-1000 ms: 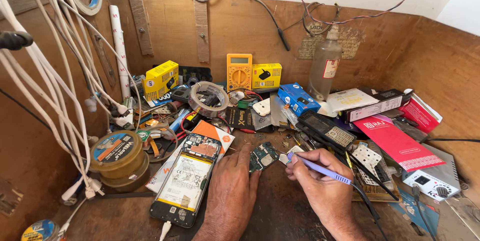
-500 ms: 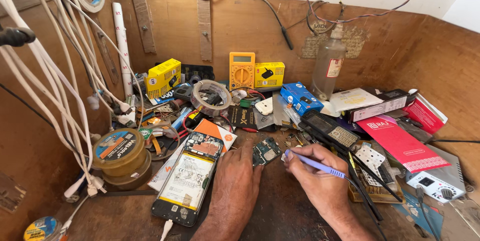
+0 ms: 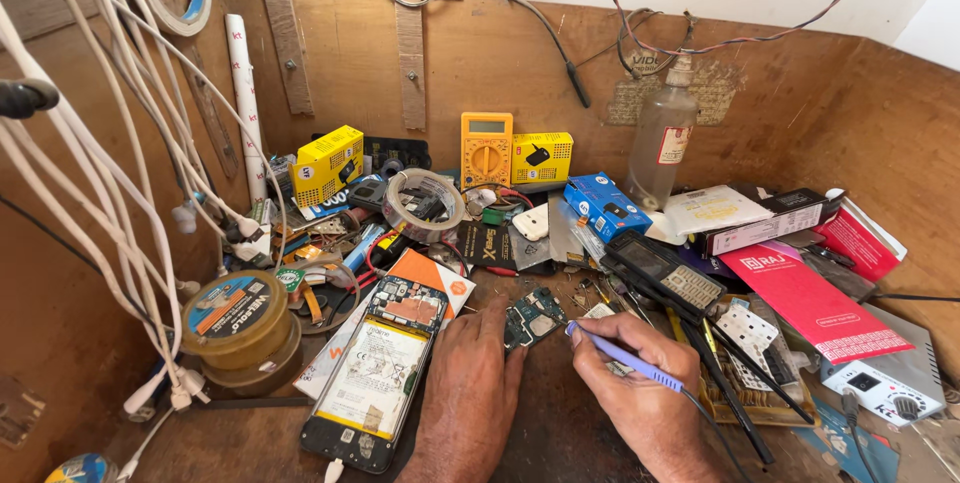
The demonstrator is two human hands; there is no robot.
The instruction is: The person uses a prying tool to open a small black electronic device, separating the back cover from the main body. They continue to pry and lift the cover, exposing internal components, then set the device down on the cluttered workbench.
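Left hand [image 3: 470, 383] pressing flat on circuit board [image 3: 532, 315], right hand [image 3: 625, 383] gripping soldering pen [image 3: 622, 357] just right of board; could slip and scorch board, given cramped clutter

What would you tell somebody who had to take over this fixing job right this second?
Left hand: flat on the bench, fingertips steadying the small green circuit board.
Right hand: holds the purple soldering pen, tip at the board's right edge.
Opened phone, back off and battery showing, lies left of the left hand.
Done: phone opened, board lying on the bench.
Left: work at the board; phone not closed up.
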